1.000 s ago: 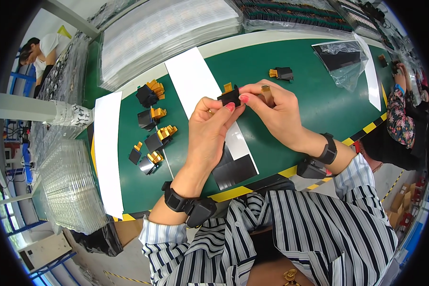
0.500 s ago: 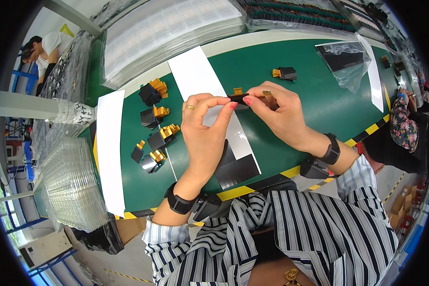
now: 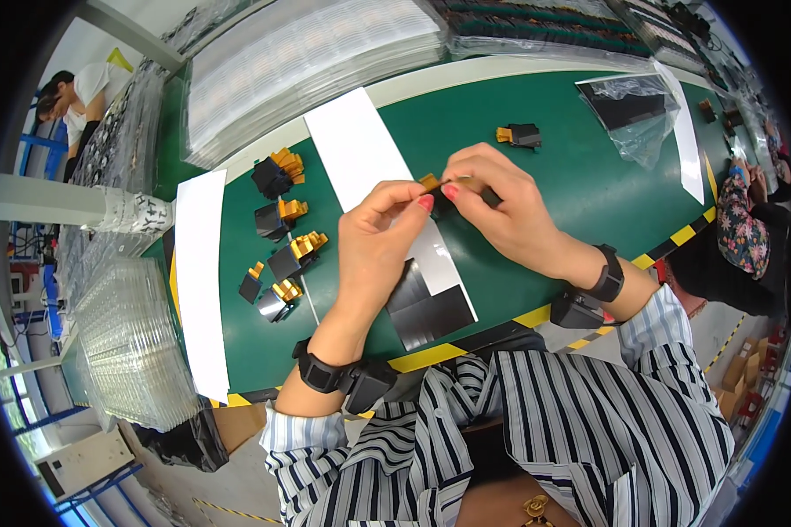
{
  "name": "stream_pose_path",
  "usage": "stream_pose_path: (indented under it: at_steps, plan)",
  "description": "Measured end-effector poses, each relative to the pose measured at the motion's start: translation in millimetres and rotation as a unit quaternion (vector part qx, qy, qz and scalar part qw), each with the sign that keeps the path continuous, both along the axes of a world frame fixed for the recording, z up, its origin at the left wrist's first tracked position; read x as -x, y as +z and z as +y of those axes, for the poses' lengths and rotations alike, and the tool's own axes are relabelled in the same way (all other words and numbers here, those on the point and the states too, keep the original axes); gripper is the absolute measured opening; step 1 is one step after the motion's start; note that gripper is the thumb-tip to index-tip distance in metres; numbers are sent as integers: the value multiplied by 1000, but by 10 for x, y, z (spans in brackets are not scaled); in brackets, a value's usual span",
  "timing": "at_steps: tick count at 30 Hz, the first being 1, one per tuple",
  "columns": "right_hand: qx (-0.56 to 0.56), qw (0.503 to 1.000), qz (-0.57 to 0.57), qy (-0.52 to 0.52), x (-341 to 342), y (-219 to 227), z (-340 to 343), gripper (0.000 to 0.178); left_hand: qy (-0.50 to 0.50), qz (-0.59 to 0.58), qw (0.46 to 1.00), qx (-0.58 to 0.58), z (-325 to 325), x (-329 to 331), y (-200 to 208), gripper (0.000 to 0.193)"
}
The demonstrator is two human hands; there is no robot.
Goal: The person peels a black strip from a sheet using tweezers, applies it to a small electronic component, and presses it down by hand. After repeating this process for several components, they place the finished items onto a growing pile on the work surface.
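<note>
Above the white strip (image 3: 356,140) on the green table, a small black screen panel (image 3: 437,205) with a gold ribbon cable (image 3: 428,182) is between my fingertips. My left hand (image 3: 373,246) pinches its left end between thumb and finger. At the other end my right hand (image 3: 514,211) pinches it too, and a small brownish piece, partly hidden, shows among the curled fingers. To the left lie several groups of similar panels, among them a far stack (image 3: 272,177), a middle one (image 3: 295,255) and a single panel (image 3: 250,284). Another small stack (image 3: 523,135) lies beyond my right hand.
Black sheets (image 3: 431,316) lie at the near end of the strip. A clear bag with a black sheet (image 3: 628,110) is at the far right, a long white sheet (image 3: 202,281) at the left. Plastic trays (image 3: 316,66) stand behind. People sit at both sides.
The panel has tilted, and its gold cable has turned slightly. My right hand has shifted a little left, while my left hand has dipped slightly. Both keep their pinch.
</note>
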State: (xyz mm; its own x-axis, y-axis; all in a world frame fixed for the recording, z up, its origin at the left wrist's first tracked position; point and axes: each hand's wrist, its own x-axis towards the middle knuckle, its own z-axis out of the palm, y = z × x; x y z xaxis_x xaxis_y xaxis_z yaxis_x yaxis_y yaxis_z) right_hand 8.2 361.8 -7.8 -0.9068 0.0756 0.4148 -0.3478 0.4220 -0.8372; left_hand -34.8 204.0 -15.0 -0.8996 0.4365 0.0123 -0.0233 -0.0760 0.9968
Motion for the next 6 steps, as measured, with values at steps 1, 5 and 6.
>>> stream_pose_path:
  at_steps: [1, 5, 6]
  plan:
    - [-11, 1000, 3, -4, 4, -7, 35, 8, -8, -44, 999, -13, 6, -10, -10, 11]
    - [-71, 995, 1, -77, 188, 47, 613, 10, -25, -68, 997, -6, -59, 25, -29, 29]
    - [-97, 990, -57, -84, 183, 92, 778, 14, -36, -62, 997, 0, -49, 38, -45, 37]
